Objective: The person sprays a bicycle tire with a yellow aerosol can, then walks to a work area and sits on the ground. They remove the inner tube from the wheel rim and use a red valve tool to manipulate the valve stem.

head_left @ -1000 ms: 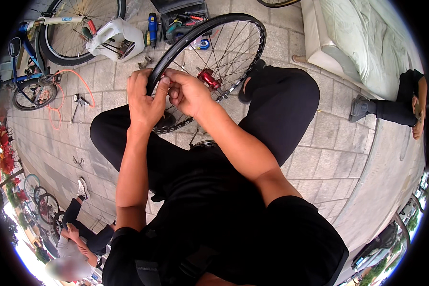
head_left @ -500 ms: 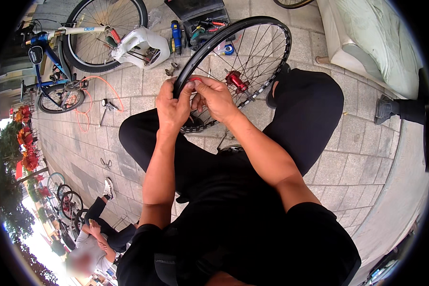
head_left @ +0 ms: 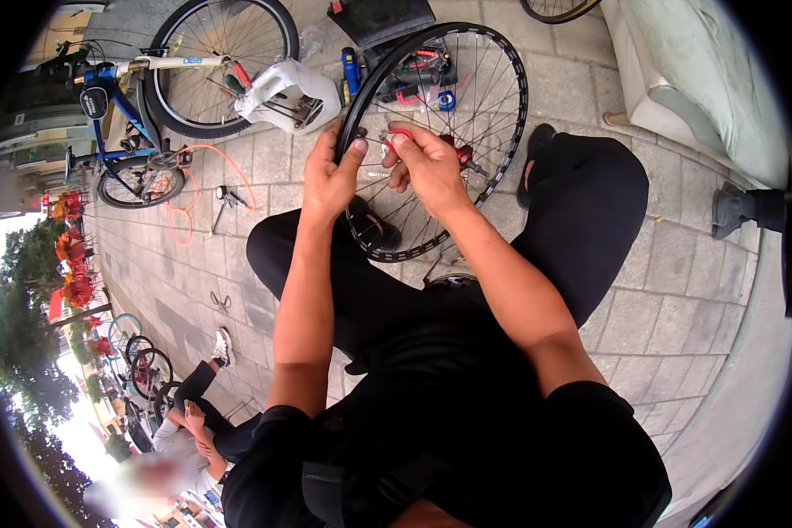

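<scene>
A spoked bicycle wheel [head_left: 521, 97] with a black rim and a red hub [head_left: 464, 155] stands tilted between my knees. My left hand [head_left: 330, 183] grips the wheel's near left side, its thumb on the inner edge and its fingers behind the rim. Among the spokes, my right hand [head_left: 431, 179] pinches a small red spoke wrench [head_left: 399, 135] between thumb and fingers, a little apart from the rim. Part of the wrench is hidden by the fingers.
Beyond the wheel lies an open black toolbox [head_left: 387, 22] with several tools, beside a blue power tool [head_left: 351, 70]. A cut white jug [head_left: 295, 92], bicycles and an orange hose [head_left: 229, 163] are left. A covered sofa [head_left: 678, 79] stands right; a person [head_left: 198, 431] sits lower left.
My right hand has drawn away from the rim with the red wrench, to the right. My left hand keeps its grip while the wheel has turned to a more upright angle.
</scene>
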A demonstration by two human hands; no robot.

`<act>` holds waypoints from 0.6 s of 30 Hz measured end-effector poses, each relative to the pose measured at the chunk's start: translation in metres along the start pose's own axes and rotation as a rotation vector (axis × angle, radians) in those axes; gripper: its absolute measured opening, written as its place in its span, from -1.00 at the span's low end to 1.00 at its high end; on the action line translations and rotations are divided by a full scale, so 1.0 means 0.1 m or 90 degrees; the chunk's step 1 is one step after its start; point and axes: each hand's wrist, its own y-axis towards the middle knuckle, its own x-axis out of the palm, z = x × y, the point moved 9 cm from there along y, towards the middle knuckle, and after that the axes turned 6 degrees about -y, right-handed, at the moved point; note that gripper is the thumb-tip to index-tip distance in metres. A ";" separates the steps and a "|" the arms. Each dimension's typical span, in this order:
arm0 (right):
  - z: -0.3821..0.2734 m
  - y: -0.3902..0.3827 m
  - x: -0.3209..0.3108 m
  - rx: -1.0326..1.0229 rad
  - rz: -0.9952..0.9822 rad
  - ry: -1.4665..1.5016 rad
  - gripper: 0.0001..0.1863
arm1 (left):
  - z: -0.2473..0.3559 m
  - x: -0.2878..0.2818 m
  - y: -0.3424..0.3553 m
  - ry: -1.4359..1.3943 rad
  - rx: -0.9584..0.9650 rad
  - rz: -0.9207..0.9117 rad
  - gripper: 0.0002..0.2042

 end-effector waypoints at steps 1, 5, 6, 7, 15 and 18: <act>-0.02 0.02 -0.01 0.000 0.009 0.020 -0.64 | 0.02 0.00 -0.03 0.001 0.001 -0.006 -0.54; 0.22 0.01 0.10 0.047 -0.037 0.091 -0.61 | 0.11 0.05 -0.14 0.073 -0.021 -0.042 -0.54; 0.24 0.01 0.09 0.036 -0.027 0.101 -0.62 | 0.14 0.07 -0.14 0.080 -0.020 -0.041 -0.54; 0.22 -0.01 0.10 0.031 -0.020 0.092 -0.62 | 0.14 0.07 -0.16 0.085 -0.021 -0.037 -0.53; 0.24 -0.04 0.09 -0.025 0.005 0.047 -0.68 | 0.07 0.08 -0.15 0.059 -0.012 -0.036 -0.56; 0.21 -0.04 0.12 -0.012 0.001 0.038 -0.68 | 0.04 0.06 -0.16 0.040 -0.003 -0.039 -0.54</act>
